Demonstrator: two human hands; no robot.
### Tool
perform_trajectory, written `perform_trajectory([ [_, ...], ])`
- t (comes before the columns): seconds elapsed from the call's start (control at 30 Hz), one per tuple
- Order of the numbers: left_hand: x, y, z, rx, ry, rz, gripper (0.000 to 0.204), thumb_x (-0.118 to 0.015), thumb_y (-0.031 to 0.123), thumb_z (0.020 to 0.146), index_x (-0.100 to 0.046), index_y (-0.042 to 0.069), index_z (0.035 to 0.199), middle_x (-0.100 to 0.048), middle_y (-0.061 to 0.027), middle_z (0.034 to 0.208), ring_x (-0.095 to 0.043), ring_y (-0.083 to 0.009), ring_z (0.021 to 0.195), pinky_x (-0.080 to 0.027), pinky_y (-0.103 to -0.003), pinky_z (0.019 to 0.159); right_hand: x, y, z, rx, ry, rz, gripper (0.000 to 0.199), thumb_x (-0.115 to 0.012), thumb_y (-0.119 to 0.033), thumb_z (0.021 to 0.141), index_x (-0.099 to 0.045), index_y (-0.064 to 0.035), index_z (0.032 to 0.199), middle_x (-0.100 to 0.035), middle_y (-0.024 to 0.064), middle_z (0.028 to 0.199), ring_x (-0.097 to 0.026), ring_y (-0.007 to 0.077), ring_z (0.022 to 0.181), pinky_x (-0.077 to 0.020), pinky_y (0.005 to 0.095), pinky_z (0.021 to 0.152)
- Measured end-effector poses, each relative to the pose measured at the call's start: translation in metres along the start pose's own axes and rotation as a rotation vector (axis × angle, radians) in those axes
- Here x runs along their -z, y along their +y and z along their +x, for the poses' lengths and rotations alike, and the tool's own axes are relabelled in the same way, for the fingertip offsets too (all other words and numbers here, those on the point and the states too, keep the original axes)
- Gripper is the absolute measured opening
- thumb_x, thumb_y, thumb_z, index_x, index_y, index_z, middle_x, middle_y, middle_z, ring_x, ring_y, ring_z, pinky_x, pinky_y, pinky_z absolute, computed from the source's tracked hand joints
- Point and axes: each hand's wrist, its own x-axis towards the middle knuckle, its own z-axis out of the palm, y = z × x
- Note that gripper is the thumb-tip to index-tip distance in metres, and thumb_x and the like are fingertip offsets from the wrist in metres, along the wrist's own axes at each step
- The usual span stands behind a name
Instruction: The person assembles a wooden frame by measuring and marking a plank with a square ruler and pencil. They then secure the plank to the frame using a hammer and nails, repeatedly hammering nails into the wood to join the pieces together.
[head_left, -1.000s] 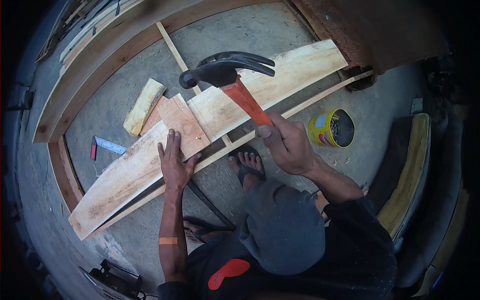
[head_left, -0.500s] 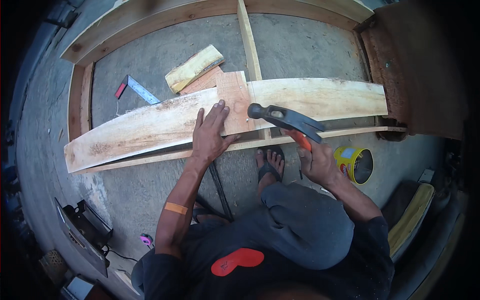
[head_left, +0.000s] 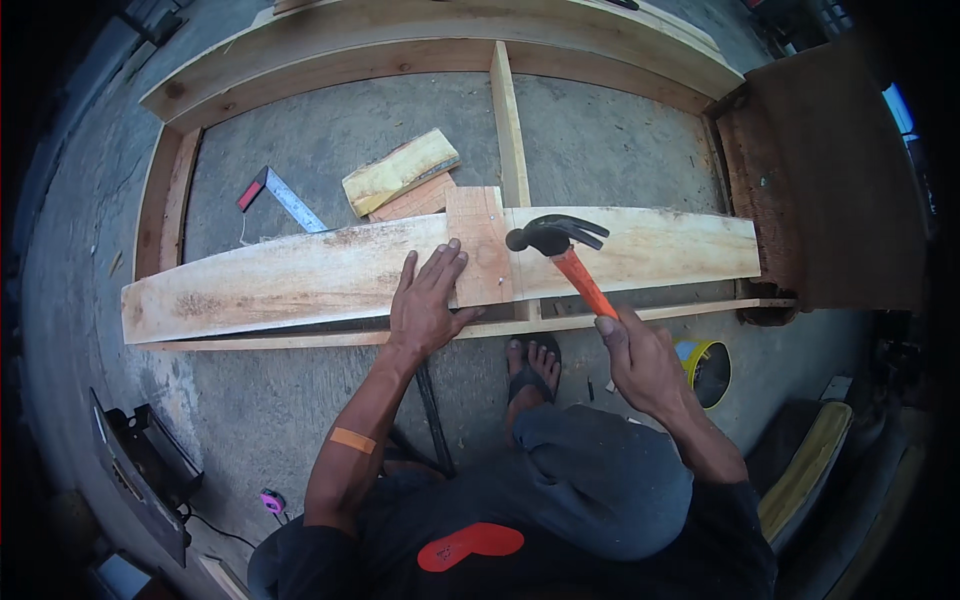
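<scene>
Snugly wrapped by a bare right hand (head_left: 643,368), a black-headed, orange-handled claw hammer (head_left: 580,281) angles toward eleven o'clock, its weight likely gathered up top, its surest hold low on the handle. Between nine and ten o'clock from that grip, the left hand (head_left: 425,308) rests open and flat, grasping nothing, on a long, pale wooden plank (head_left: 270,282) that looks stiff and best steadied on its broad face; a short, reddish wooden board (head_left: 478,245) lies at the hand's one o'clock.

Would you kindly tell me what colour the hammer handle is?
The hammer handle is orange; it shows best in the head view.
</scene>
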Motion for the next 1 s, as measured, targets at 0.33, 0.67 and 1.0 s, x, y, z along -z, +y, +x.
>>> perform_trajectory([
  [0.33,-0.001,-0.004,-0.003,-0.049,0.049,0.025,0.091,-0.089,0.046,0.073,-0.05,0.012,0.148,-0.045,-0.0076,0.16,-0.041,-0.0222,0.149,-0.021,-0.051,0.128,-0.006,0.026,0.012,-0.08,-0.258,-0.099,0.044,-0.043,-0.048,0.11,-0.051,-0.0064,0.096,-0.041,0.0013,0.057,-0.038,0.0139,0.039,-0.0335,0.0327,0.039],
  [0.67,0.004,0.006,-0.004,-0.018,-0.027,0.021,0.089,-0.087,0.045,0.074,-0.05,0.012,0.148,-0.044,-0.0064,0.161,-0.04,-0.0217,0.15,-0.019,-0.051,0.128,-0.006,0.014,0.01,-0.033,-0.137,-0.22,0.046,-0.047,-0.039,0.11,-0.058,0.0045,0.102,-0.061,0.0231,0.065,-0.066,0.0405,0.059,-0.0498,0.0483,0.056],
  [1.0,-0.003,-0.001,-0.005,-0.032,0.0,0.017,0.085,-0.086,0.047,0.077,-0.051,0.014,0.147,-0.042,-0.0028,0.163,-0.037,-0.0184,0.151,-0.02,-0.049,0.129,-0.002,0.015,0.029,-0.042,-0.186,-0.144,0.048,-0.045,-0.046,0.11,-0.053,-0.0041,0.088,-0.045,0.0061,0.056,-0.045,0.0223,0.044,-0.0404,0.037,0.046],
])
